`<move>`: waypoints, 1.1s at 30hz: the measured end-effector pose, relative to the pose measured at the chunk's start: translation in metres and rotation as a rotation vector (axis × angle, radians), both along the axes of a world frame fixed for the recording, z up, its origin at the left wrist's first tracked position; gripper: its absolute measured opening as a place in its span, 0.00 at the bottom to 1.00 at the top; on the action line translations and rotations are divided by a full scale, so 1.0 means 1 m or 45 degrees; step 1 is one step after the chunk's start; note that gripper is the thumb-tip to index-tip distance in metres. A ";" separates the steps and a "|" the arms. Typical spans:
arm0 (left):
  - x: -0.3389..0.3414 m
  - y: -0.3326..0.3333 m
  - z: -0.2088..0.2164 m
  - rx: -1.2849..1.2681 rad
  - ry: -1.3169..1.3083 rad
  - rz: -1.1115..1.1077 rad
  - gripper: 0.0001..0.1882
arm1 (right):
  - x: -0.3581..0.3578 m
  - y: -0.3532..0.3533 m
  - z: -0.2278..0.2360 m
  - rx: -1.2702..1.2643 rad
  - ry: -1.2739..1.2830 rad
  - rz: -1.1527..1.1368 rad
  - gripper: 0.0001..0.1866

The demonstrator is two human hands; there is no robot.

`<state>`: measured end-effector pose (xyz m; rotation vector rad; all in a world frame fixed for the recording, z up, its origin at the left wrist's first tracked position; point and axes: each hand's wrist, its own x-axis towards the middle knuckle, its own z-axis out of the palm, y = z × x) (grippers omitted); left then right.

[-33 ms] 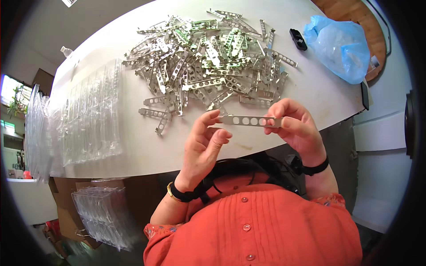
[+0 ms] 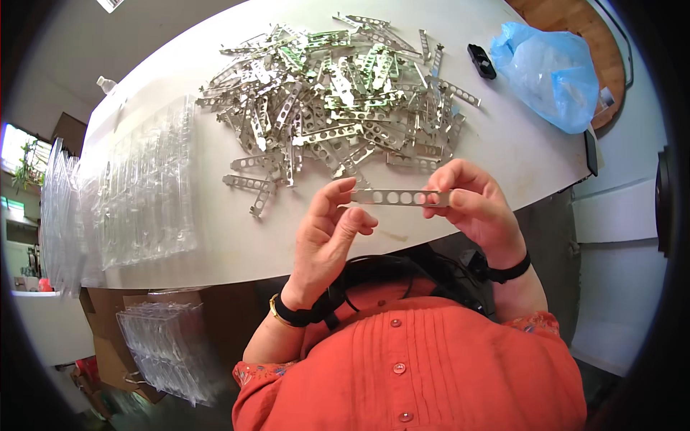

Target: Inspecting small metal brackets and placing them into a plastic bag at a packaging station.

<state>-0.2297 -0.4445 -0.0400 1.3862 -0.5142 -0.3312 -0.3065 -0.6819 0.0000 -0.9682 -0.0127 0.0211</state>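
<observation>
A flat metal slot bracket (image 2: 395, 197) with a row of round holes is held level above the near part of the table. My right hand (image 2: 478, 208) pinches its right end between thumb and fingers. At its other end is my left hand (image 2: 327, 233), the fingertips against or just beside the metal. The left thumb stands apart below the strip, so the hand is open. Beyond both hands lies a large loose pile of similar metal brackets (image 2: 327, 134), several of them with bent tabs. A few lie apart at the pile's near left edge.
Clear plastic trays (image 2: 147, 187) rest on the left of the white table (image 2: 503, 144), and more trays (image 2: 165, 348) stand below its edge by a cardboard box (image 2: 108, 337). At the far right are a black object (image 2: 481, 62) and a blue plastic bag (image 2: 550, 79).
The bracket and my right hand have shifted slightly left. My left hand has barely moved, and the grip on the right end is the same.
</observation>
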 end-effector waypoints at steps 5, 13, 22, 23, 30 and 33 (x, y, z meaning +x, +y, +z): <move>-0.005 0.009 -0.001 -0.122 0.463 -0.081 0.15 | 0.002 0.003 -0.016 0.102 0.147 0.051 0.07; -0.005 0.013 -0.006 0.032 0.643 0.049 0.12 | -0.003 -0.005 -0.039 -0.102 0.173 0.132 0.14; -0.001 0.016 -0.017 0.047 0.757 0.075 0.13 | 0.000 -0.001 -0.058 -0.541 0.291 0.089 0.14; 0.000 0.015 -0.018 0.025 0.739 0.054 0.14 | 0.000 0.000 -0.059 -0.554 0.296 0.048 0.14; 0.005 0.016 -0.018 -0.007 0.715 0.018 0.19 | 0.002 0.000 -0.061 -0.609 0.296 -0.011 0.13; 0.007 0.015 -0.016 -0.010 0.755 0.006 0.20 | 0.002 0.000 -0.062 -0.594 0.302 -0.014 0.13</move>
